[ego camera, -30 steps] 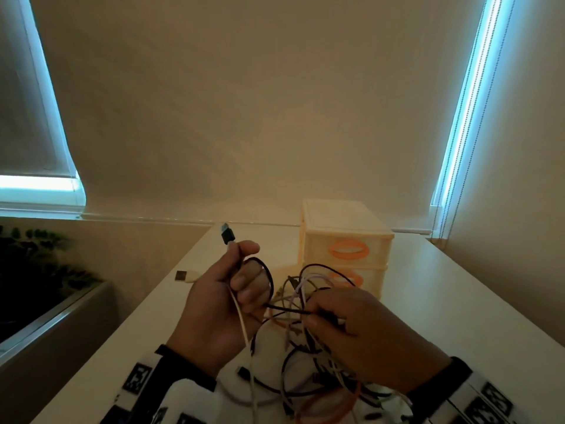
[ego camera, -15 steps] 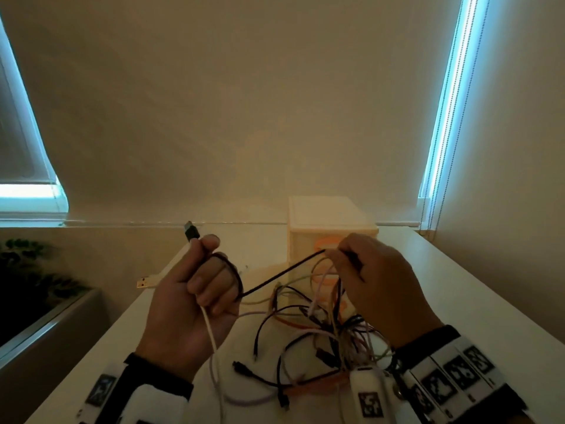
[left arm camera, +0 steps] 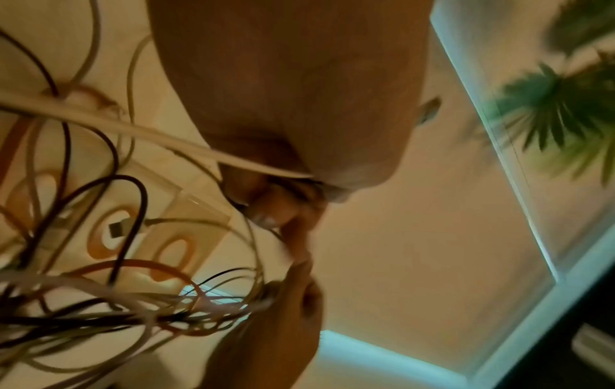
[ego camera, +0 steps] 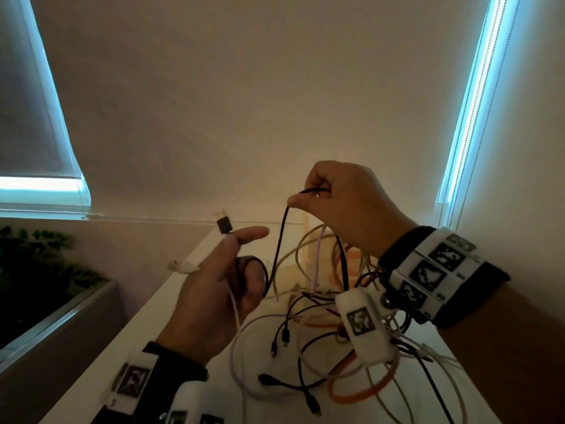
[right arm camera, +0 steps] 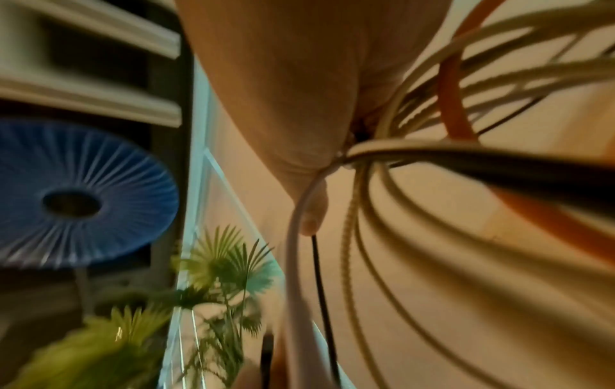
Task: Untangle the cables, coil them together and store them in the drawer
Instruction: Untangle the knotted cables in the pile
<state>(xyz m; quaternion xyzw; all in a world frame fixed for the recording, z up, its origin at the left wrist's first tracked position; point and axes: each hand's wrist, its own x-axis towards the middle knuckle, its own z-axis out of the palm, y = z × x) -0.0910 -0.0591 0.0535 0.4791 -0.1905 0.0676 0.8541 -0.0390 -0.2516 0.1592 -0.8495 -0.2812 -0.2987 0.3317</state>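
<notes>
We hold our left hand low, fingers curled, forefinger extended. Our right hand is raised higher, thumb and forefinger pinched.

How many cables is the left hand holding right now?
2: a black cable, plug sticking up past the thumb, and a white cable hanging below the palm. Others may be hidden.

Beige wall ahead; roller blinds leak cyan light at 10 and 2 o'clock; white tabletop below; green plant at 9.
</notes>
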